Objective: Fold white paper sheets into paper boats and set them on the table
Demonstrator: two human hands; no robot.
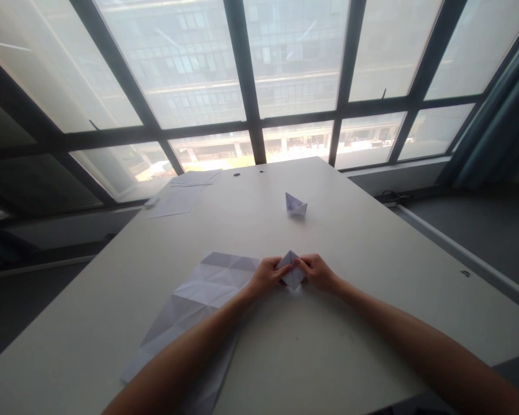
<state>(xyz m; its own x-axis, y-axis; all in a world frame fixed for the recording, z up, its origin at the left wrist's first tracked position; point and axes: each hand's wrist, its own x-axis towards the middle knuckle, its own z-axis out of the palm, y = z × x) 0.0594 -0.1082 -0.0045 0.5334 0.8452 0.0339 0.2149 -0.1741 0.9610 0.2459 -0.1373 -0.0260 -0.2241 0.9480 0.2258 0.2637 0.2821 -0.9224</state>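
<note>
Between my two hands is a small diamond of folded white paper (293, 278), its point towards the window and a crease down its middle. My left hand (268, 275) pinches its left side, thumb on top. On the right side, my right hand (318, 272) grips it the same way, with the thumb near the centre crease. The fingers beneath the paper are mostly hidden. A large creased sheet of paper (214, 282) lies flat under my left forearm. Beyond my hands a folded paper boat (296, 206) stands on the white table (354, 242).
Several loose paper sheets (177, 199) lie at the table's far left, with a small white item (151, 202) beside them. A round dark hole (237, 174) is near the far edge. Windows (296, 57) rise behind the table, and a blue curtain (488, 127) hangs at right.
</note>
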